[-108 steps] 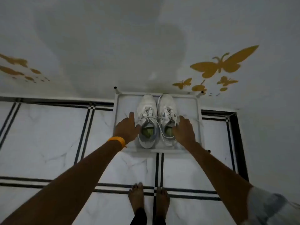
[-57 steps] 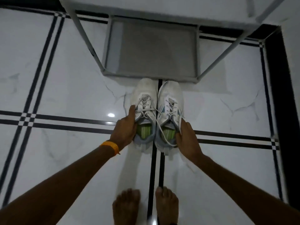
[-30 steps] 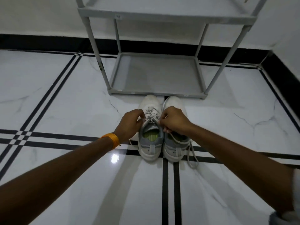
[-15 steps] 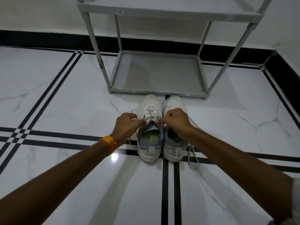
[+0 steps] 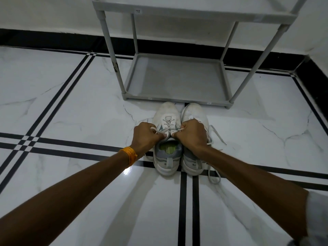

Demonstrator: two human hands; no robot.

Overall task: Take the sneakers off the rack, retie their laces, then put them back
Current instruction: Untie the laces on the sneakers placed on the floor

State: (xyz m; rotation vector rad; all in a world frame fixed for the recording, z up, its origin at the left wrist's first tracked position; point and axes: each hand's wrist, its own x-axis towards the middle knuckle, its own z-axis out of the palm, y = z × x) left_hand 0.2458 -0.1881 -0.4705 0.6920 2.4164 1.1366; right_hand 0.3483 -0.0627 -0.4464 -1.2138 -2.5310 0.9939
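Two white sneakers stand side by side on the floor, toes toward the rack. The left sneaker has a green insole showing. My left hand grips one end of its white lace, and my right hand grips the other end; both fists sit over the shoe's tongue, pulled slightly apart. My right wrist covers part of the right sneaker, whose loose laces trail onto the floor to its right. The grey shoe rack stands just beyond the toes.
The rack's lower shelf holds nothing and its upper shelf edge crosses the top of the view. White marble floor with black stripe lines spreads all round. A black skirting and white wall run behind the rack.
The sneakers came off the rack's top shelf and were set on the floor. Since then both hands moved onto the left sneaker's lace and have drawn its ends a little outward.
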